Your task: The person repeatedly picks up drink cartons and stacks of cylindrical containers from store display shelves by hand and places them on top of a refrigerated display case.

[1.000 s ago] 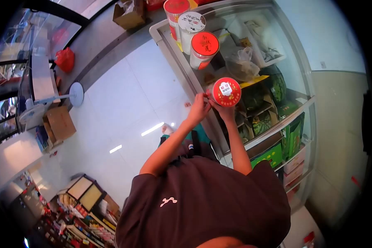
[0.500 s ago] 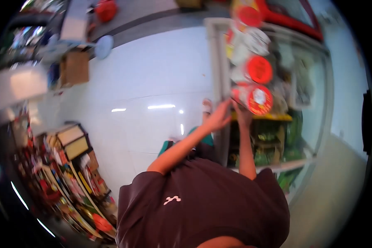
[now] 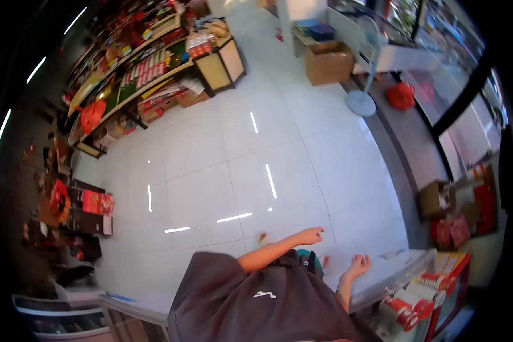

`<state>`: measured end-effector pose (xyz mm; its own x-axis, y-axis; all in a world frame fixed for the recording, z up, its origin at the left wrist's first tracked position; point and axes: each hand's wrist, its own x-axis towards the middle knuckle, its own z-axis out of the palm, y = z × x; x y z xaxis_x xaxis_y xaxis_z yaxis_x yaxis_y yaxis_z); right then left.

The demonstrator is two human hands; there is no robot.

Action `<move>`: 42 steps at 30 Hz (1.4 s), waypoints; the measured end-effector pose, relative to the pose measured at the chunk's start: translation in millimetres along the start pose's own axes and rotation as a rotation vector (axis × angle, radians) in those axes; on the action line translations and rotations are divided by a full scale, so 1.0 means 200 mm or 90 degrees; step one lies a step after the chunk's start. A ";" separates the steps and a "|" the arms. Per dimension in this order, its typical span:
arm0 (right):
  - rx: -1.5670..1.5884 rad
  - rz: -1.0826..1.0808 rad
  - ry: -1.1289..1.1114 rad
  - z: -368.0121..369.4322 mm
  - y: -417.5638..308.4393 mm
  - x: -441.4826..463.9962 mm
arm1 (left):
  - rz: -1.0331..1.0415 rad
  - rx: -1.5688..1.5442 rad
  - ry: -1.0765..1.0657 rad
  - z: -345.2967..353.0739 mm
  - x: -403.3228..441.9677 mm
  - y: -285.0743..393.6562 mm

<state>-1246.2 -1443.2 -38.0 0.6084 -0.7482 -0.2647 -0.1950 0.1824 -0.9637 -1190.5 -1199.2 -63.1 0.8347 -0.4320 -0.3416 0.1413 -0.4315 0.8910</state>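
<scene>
My left hand (image 3: pixel 310 235) reaches out in front of my body over the tiled floor, fingers loosely extended with nothing in them. Beside the glass counter (image 3: pixel 390 265), my right hand (image 3: pixel 358 266) is raised, its fingers apart and slightly bent, also holding nothing. A row of round containers stands on that counter to my right. The nearest, a red-and-white canister (image 3: pixel 402 314), is apart from my right hand. Behind it come a white-bodied canister with a red lid (image 3: pixel 420 306), a white-lidded canister (image 3: pixel 430 293) and another red one (image 3: pixel 442 283).
Shelves of packaged goods (image 3: pixel 154 68) stand across the tiled floor (image 3: pixel 211 154). A cardboard box (image 3: pixel 329 62) and a standing fan (image 3: pixel 362 102) are at the far right, with a red bag (image 3: pixel 400 96) near the doorway. Another counter (image 3: pixel 134 305) lies to my left.
Both hands have come away from the red-lidded canister, which stays on the counter. My body and view have turned left, towards the open floor and the shelves.
</scene>
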 end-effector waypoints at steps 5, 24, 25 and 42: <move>-0.218 0.176 -0.615 0.87 -0.01 -0.33 | -0.282 -0.072 0.400 -0.68 -0.59 -0.76; -0.954 0.296 -0.627 2.17 0.63 -0.15 | -0.801 -0.578 0.512 -0.61 -1.88 -1.33; -0.908 0.312 -0.627 2.35 0.64 -0.18 | -0.804 -0.567 0.494 -0.69 -1.86 -1.32; -0.517 -0.299 -1.258 5.48 0.58 -2.67 | -0.443 -0.362 0.916 -3.54 -1.65 -2.11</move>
<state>-750.0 -323.7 -46.7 0.3746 0.8851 -0.2761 0.2934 -0.3957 -0.8703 -1148.6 -314.3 -115.8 0.2637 0.8571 -0.4426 0.5547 0.2406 0.7965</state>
